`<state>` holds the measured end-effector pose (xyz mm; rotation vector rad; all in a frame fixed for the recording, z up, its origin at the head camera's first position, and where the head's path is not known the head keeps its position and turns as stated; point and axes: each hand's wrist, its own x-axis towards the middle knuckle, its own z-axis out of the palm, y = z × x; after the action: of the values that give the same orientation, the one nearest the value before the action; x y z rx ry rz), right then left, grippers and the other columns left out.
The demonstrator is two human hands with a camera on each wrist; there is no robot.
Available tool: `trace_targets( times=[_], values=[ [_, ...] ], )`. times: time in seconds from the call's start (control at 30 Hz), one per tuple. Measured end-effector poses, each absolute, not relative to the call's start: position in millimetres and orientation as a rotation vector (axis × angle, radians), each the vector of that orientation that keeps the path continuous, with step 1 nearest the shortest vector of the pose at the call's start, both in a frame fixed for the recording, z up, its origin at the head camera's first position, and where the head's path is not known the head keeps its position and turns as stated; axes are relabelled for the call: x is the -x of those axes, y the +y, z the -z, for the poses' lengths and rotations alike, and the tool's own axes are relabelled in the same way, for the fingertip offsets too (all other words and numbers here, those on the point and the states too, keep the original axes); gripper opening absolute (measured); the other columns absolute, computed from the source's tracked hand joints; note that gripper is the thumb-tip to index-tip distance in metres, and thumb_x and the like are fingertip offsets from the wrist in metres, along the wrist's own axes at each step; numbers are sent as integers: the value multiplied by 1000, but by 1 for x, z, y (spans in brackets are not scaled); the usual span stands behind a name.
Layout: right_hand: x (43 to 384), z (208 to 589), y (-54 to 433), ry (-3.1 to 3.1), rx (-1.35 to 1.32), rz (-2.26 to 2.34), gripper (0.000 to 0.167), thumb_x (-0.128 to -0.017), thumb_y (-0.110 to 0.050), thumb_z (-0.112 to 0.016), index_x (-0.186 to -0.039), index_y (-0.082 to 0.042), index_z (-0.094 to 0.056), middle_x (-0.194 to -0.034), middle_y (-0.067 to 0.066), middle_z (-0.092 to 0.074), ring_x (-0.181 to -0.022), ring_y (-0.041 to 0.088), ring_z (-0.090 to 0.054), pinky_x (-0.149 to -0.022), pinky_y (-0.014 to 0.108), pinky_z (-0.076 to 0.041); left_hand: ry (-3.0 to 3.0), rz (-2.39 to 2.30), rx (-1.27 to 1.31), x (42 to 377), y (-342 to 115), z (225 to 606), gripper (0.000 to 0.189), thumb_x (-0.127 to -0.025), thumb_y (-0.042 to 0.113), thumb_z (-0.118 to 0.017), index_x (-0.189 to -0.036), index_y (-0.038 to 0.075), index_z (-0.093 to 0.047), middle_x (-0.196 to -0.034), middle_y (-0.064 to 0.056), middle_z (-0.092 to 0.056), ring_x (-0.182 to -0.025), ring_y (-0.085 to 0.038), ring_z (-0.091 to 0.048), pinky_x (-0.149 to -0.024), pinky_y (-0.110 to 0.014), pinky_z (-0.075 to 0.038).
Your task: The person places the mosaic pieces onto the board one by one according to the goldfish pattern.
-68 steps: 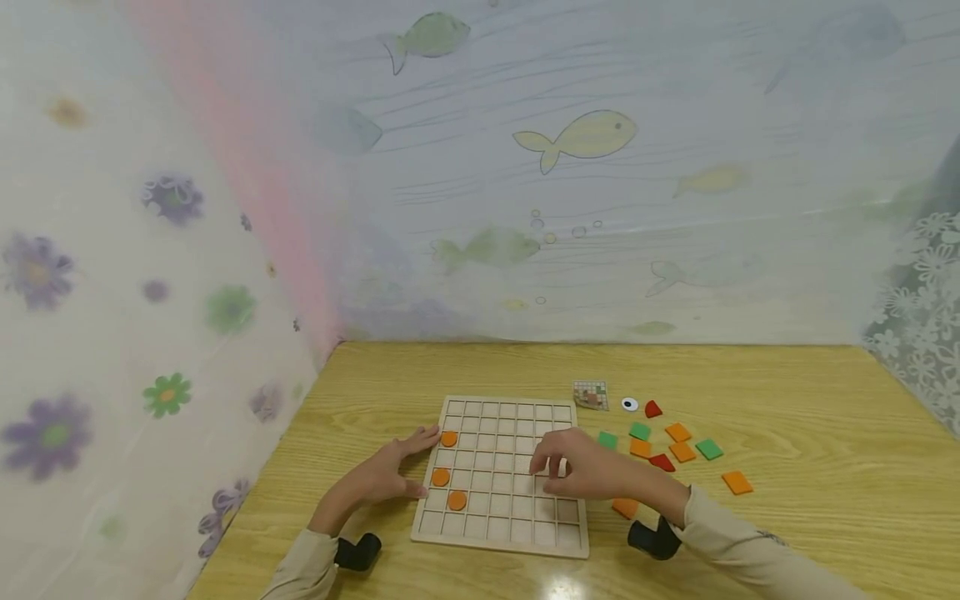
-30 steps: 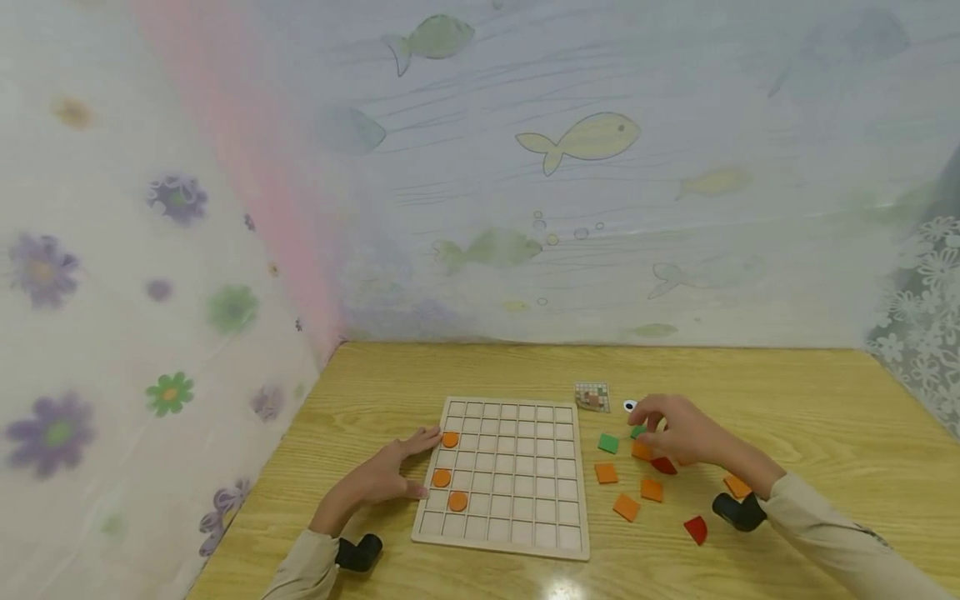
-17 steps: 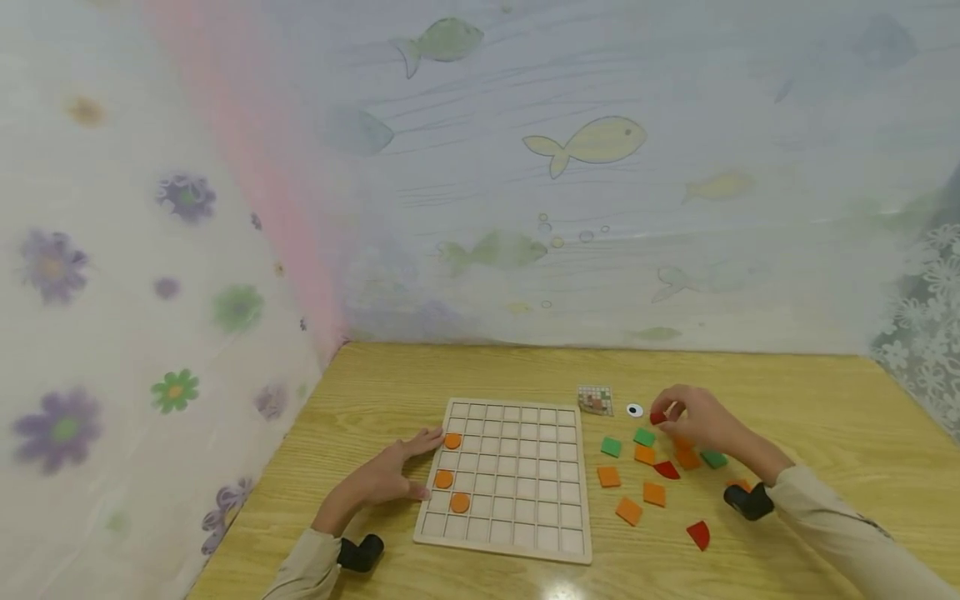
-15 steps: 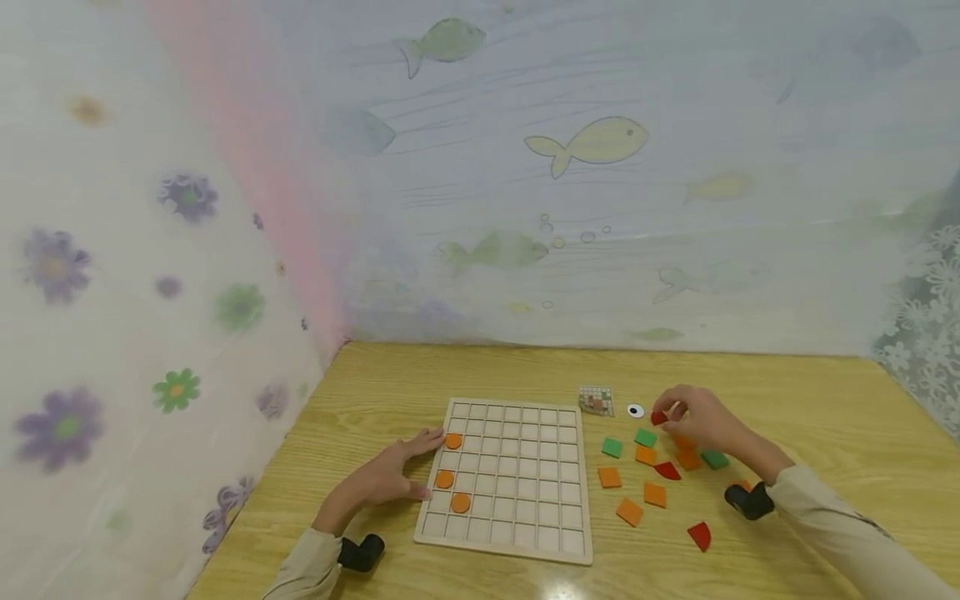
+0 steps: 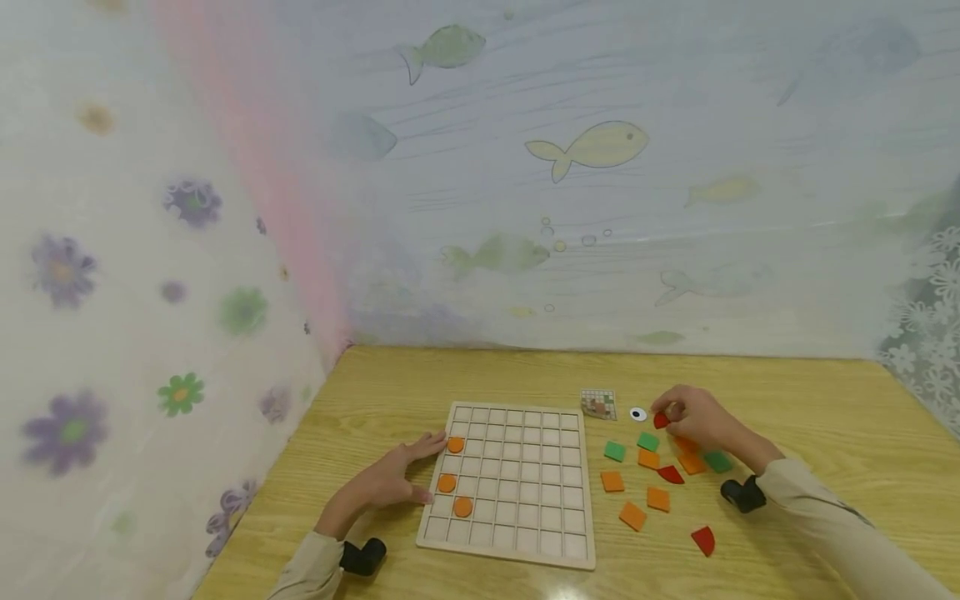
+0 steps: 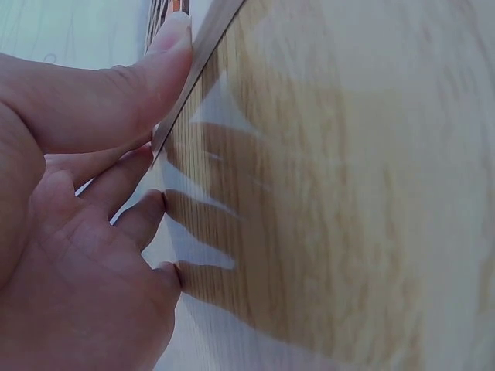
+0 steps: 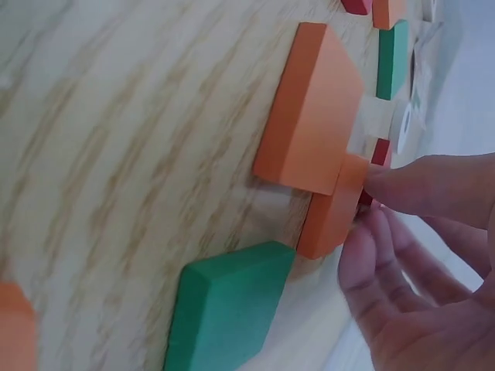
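Two hands at work, picking-up step. Left hand (image 5: 382, 486): flat, fingers spread, pressed to left edge of wooden grid board (image 5: 510, 533), three orange discs (image 5: 454, 445) just beside. Right hand (image 5: 693, 418): fingertips pinching small red piece (image 5: 660, 421) among loose tiles near eye disc (image 5: 637, 414). Next, judged: clean lift clear of neighbouring orange tiles (image 5: 690, 462), carry to grid cell.

Both arms are in long beige sleeves that run right down to the wrists. There's a small chunky black camera unit strapped under each wrist. Left hand (image 5: 386, 483) and right hand (image 5: 693, 419) are bare, no gloves or rings.
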<state>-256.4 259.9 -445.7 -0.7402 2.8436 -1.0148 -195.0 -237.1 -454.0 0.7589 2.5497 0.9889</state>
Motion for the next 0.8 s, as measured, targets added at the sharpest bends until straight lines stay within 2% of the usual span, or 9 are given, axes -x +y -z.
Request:
trace_targets(
  times=[0.23, 0.57, 0.8],
  values=[
    [257, 445, 260, 2860, 831, 1005, 19, -77, 10, -66, -93, 1, -72, -97, 14, -62, -79, 27, -60, -65, 36, -55, 2541, -987, -787, 197, -238, 454, 83, -80, 21, -74, -148, 5, -30, -155, -15, -20, -141, -38, -13, -108, -64, -1],
    [254, 449, 261, 2843, 738, 1017, 16, -78, 2, -71, -94, 2, -71, -86, 7, -64, -71, 17, -57, -59, 27, -49, 2524, -1004, -772, 194, -236, 454, 82, -80, 18, -75, -148, 4, -31, -154, -16, -22, -141, -38, -13, -108, -64, 0],
    [258, 450, 260, 2853, 756, 1009, 15, -79, 0, -72, -93, 1, -72, -86, 6, -64, -69, 13, -53, -56, 25, -48, 2536, -998, -760, 195, -237, 455, 83, -80, 19, -75, -148, 4, -30, -155, -15, -20, -141, -37, -13, -108, -63, -1]
  ],
)
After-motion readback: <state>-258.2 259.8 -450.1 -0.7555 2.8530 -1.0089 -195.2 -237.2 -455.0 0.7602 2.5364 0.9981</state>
